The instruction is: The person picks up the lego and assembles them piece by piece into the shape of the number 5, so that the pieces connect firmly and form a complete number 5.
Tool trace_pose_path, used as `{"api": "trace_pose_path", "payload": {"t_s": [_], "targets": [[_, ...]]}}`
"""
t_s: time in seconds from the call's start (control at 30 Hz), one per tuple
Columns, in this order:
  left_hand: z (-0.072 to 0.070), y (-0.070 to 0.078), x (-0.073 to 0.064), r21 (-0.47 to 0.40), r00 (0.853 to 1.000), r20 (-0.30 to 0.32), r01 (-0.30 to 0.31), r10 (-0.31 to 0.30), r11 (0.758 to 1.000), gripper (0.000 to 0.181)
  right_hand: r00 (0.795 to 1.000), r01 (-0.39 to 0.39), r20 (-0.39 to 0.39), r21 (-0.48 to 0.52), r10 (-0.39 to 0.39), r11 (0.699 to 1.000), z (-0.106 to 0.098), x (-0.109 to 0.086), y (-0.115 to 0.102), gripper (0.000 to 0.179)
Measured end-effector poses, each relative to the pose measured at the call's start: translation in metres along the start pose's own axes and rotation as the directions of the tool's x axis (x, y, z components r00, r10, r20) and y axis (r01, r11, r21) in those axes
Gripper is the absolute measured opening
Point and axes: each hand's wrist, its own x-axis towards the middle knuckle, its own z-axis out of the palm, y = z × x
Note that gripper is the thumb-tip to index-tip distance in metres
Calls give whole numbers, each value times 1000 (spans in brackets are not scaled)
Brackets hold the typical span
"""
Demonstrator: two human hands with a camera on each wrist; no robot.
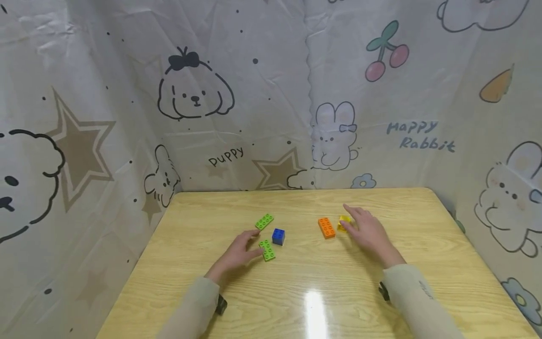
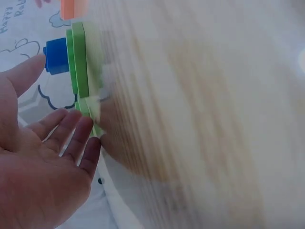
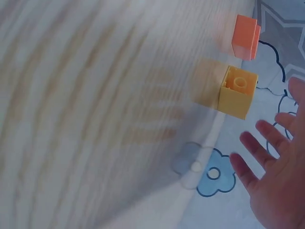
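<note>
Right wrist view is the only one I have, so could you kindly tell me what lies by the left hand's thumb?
Observer: In the head view, the nearer green brick lies at the thumb of the left hand; I cannot tell whether they touch.
Operator: Thank you. Is anything else close to that brick?
Observer: Yes, a blue brick stands just beyond it and to its right.
Operator: Is there perhaps a second green one?
Observer: Yes, the farther green brick lies studs up, beyond the blue one and to its left.
</note>
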Motion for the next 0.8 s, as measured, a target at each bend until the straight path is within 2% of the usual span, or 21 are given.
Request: {"api": "trace_pose_path", "payload": {"t_s": [0.2,0.4,0.8], "targets": [[2,5,-2,13,999,31,-7,7,1000,78,997,-40,72,96,33,995,5,4,3,64],[2,10,-5,16,999,33,-11,10,1000,80,997,-39,74,149,28,988,13,8,10,59],[7,11,-5,33,999,39,-26,25,999,70,997,-36,66,148,26,988,20,12,19,51]]}}
